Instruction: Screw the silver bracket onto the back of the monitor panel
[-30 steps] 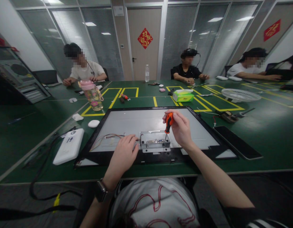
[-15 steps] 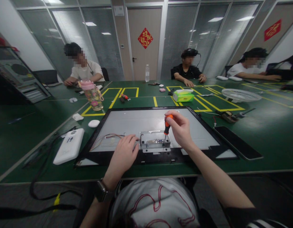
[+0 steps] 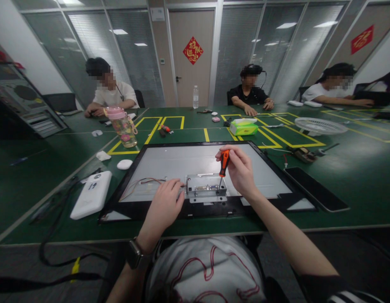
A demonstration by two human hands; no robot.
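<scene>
A monitor panel (image 3: pixel 176 162) lies back-side up on the green table, grey metal inside a black frame. Near its front edge sits a small metal bracket (image 3: pixel 205 188) with port cut-outs. My right hand (image 3: pixel 241 170) is closed on an orange-and-black screwdriver (image 3: pixel 224 162), held upright with its tip on the bracket's right end. My left hand (image 3: pixel 165 206) rests on the panel at the bracket's left end, fingers curled against it. Thin red and white wires (image 3: pixel 141 183) run left from there.
A white power adapter (image 3: pixel 91 193) and black cables lie left of the panel. A dark phone (image 3: pixel 315 193) lies to its right. A pink-lidded bottle (image 3: pixel 124 126), a green tissue box (image 3: pixel 244 127) and a white fan grille (image 3: pixel 319 125) stand farther back. Several other people sit across the table.
My right hand has shifted its grip round the screwdriver handle, which stays upright on the bracket. My left hand has not moved.
</scene>
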